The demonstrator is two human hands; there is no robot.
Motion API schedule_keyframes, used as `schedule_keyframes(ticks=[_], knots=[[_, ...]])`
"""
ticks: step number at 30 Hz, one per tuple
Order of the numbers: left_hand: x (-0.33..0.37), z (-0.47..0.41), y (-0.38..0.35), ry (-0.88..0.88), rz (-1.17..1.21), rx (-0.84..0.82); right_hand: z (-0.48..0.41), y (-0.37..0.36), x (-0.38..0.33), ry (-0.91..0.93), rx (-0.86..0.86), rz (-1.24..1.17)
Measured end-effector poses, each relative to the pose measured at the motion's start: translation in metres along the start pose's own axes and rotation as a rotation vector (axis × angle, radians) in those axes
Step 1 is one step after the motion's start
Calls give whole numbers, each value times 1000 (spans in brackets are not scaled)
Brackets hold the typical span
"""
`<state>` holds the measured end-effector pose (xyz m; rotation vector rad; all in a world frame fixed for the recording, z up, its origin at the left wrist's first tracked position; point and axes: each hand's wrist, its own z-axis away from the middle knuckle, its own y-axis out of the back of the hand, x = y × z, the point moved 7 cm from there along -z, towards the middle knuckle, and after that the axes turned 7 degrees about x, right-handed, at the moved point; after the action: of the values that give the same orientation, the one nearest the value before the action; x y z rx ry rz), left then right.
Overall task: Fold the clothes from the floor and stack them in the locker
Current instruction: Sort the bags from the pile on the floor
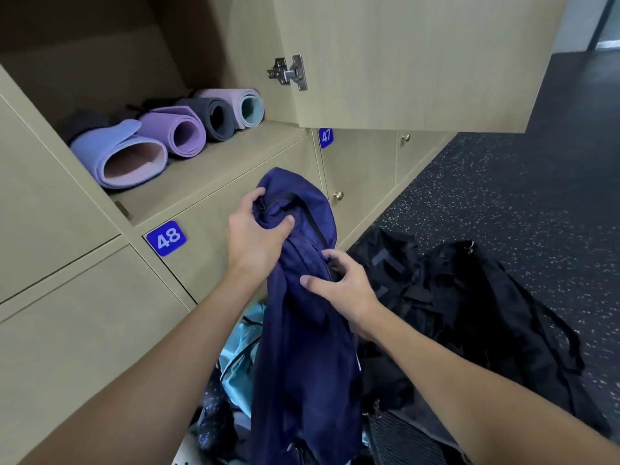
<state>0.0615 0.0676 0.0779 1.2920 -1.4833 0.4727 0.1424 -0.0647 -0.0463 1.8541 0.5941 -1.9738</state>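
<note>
Dark speckled floor [523, 203] fills the right side of the frame. Beige lockers run along the left and centre. One locker [221, 162] at upper left is open, its door [402, 62] swung out across the top centre, with a metal hinge [288, 72] on the inside face. Four rolled mats lie side by side on its shelf: lilac mat [114, 156] at the front, purple mat [183, 132] beside it, grey mat [216, 119] next, and pink mat [243, 105] at the back with a teal inner layer. A blue 48 tag [166, 238] is on the closed door below and a 47 tag [326, 137] sits further right. A brass knob [338, 195] is just right of the held cloth.

Navy garment [302, 330] is at frame centre, held up in front of the 48 door, hanging down to the pile at the bottom edge, with a dark zip near its top. Left hand [255, 236] grips the bunched top – fingers and thumb curled tight round the fabric. Right hand [342, 283] is lower, at mid-garment: thumb pressed flat on the front, fingers curled into the fold by the zip – pinching it.

Black clothes [469, 313] are heaped on the floor at right, touching the navy garment's right side. Teal cloth [241, 357] lies bottom centre under the left forearm, partly hidden behind the navy garment
</note>
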Motion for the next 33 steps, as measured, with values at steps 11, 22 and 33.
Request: schedule_keyframes(ticks=[11, 22, 33], knots=[[125, -20, 49, 18, 715, 267, 6, 24, -192, 380, -3, 5], [37, 14, 71, 147, 625, 356, 17, 0, -197, 601, -151, 733], [-196, 113, 57, 574, -331, -89, 13, 49, 38, 159, -388, 1235]])
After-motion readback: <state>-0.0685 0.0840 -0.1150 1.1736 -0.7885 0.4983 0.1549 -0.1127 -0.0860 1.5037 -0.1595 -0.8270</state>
